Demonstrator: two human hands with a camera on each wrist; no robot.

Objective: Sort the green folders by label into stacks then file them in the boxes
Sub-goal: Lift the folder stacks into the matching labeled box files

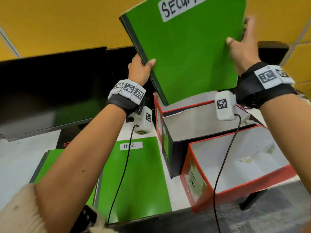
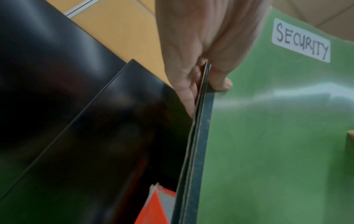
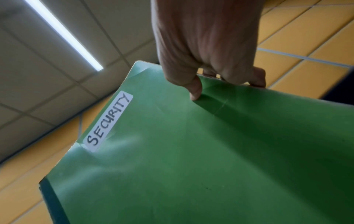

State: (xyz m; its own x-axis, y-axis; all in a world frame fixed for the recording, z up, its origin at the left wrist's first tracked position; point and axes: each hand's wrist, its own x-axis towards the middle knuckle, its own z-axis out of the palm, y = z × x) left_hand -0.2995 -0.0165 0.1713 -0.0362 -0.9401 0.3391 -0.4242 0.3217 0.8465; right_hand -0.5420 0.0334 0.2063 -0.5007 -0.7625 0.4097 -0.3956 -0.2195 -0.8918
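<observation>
- White table under yellow walls, dark monitors at the back; sorting looks done, filing underway.
- Nearest: H.R. stack lies flat on the table w/ label up, a second green stack just beside it on the left, label hidden by the forearm. Both not yet filed.
- Right of those: red H.R. box, open, no folders visible inside, only white lining and a few paper scraps.
- Behind it: dark box, also open, no folders seen; its label too blurred to read.
- Further back: another red box, mostly hidden by the raised folders.
- Up top: SECURITY folders, several held together, tilted, lower corner right over the rear red box but whether it touches I can't tell.
- Left hand clamps the spine edge, thumb on front, fingers behind.
- Right hand pinches the opposite edge, thumb on the cover, fingers curled behind.
- Judgement: approx first of three stacks going in; two stacks left.
</observation>
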